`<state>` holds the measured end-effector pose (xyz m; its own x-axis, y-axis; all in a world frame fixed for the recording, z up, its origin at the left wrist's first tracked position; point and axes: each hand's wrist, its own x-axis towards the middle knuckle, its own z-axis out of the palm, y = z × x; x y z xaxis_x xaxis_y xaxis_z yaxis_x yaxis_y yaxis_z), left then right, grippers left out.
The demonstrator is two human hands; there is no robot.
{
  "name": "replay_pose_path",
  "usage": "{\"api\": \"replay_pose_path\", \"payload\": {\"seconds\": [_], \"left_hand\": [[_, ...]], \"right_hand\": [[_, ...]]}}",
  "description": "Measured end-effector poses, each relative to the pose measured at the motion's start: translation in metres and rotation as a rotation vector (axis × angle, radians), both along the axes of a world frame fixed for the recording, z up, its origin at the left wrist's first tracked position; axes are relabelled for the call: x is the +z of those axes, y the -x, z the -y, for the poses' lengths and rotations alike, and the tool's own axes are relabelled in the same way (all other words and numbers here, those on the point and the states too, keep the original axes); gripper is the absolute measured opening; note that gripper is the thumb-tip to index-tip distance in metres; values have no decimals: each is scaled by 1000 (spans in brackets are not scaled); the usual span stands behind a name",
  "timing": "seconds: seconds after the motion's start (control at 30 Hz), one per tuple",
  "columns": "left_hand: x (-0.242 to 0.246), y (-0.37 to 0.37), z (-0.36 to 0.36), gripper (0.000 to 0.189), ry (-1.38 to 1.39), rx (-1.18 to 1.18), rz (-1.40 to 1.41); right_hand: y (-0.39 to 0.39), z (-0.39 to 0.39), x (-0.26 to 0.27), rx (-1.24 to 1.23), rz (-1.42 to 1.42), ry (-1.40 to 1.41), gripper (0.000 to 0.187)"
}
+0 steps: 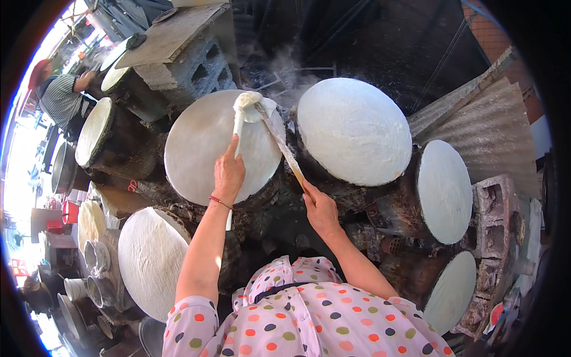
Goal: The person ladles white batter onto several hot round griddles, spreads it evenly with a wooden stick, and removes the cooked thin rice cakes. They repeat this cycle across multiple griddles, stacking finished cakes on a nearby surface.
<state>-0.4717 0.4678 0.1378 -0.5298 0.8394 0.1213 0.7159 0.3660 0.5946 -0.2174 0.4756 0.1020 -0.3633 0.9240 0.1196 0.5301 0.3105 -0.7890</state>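
My left hand [229, 175] grips a long white handle [238, 127], index finger stretched along it. A lump of pale, wet dough or batter [246, 100] sits at its far end. In my right hand [322, 212] is a wooden paddle or stick [285, 149] coated in whitish batter. Its tip meets a white patch of batter [261, 111] beside the lump. Both tools reach over the far edge of a large round griddle [200, 147] with a pale, smooth surface. The exact shape of the tool heads is hidden by the batter.
Other round pale-topped griddles stand close by: one at right [354, 134], one farther right [445, 192], one lower left [151, 263]. Concrete blocks [493, 223] and a corrugated sheet [484, 138] border the right. A person [62, 96] works at upper left. Steam rises behind.
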Motion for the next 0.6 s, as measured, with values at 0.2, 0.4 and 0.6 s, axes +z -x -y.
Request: {"api": "replay_pose_path", "payload": {"seconds": [0.2,0.4,0.6], "left_hand": [[-18,73,5,59,-82,107,-98],[30,118,18,55,-380,222,-34],[23,87,46,56,-369,270,292]], "right_hand": [[47,12,25,-220,-380,873,37],[86,14,26,-159,-442,635,36],[137,28,40,-195,-546,980,38]]}}
